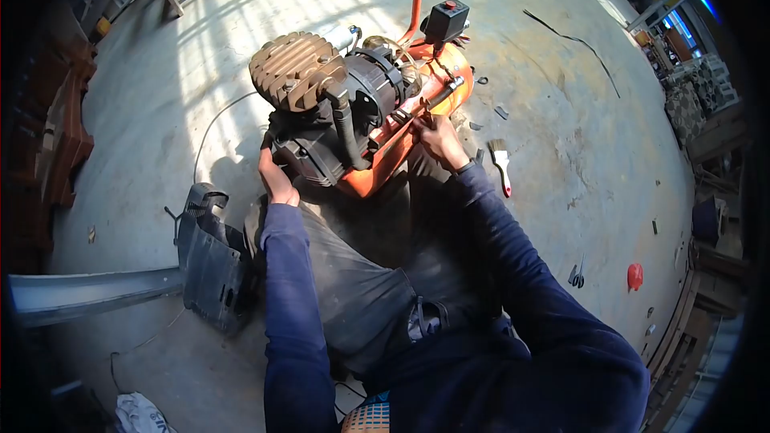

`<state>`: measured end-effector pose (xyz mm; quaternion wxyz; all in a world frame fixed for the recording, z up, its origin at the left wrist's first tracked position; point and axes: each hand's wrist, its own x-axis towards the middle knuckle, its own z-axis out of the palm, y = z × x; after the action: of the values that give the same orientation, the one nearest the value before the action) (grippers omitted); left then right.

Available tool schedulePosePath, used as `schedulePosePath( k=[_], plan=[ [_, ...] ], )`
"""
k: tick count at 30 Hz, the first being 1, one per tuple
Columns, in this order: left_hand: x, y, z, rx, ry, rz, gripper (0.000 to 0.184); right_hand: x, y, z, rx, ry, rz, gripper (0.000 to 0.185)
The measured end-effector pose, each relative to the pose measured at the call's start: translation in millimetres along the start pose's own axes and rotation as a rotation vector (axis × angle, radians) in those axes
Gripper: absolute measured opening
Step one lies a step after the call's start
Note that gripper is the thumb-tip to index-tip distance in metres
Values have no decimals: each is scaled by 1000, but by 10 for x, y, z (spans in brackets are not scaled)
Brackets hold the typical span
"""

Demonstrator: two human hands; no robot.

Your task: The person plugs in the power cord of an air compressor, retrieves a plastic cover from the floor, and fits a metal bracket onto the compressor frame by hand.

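An orange air compressor [453,88] stands on the floor between my legs. It has a ribbed brown pump head [297,72], a black motor housing [305,156] and a black switch box [446,20] with a red knob. My left hand [278,178] lies along the near left side of the housing, fingers stretched and partly hidden. On the right, my right hand [443,143] is closed at the orange tank, beside a short dark hose [443,93]. What its fingers grip is too small and shadowed to name.
A loose black plastic cover [212,265] rests on the floor at left, beside a metal beam [96,293]. A paintbrush [500,167], scissors [577,277], a red object [634,277] and a black strip [573,40] lie at right. Wooden furniture [60,128] borders the left.
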<state>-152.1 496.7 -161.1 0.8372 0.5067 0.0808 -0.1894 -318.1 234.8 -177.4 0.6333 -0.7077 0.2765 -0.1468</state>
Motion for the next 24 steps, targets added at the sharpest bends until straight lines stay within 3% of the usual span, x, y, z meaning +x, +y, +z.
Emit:
schedulePosePath(
  k=[7, 11, 24],
  plan=[
    [-5, -29, -47, 12, 11, -28, 40, -96, -9, 0, 278, -34, 246, 22],
    [69, -123, -112, -125, 16, 84, 33, -145, -115, 23, 444, -51, 356, 21],
    [179, -218, -180, -73, -4, 82, 38, 142, -70, -153, 495, -162, 581, 26]
  ],
)
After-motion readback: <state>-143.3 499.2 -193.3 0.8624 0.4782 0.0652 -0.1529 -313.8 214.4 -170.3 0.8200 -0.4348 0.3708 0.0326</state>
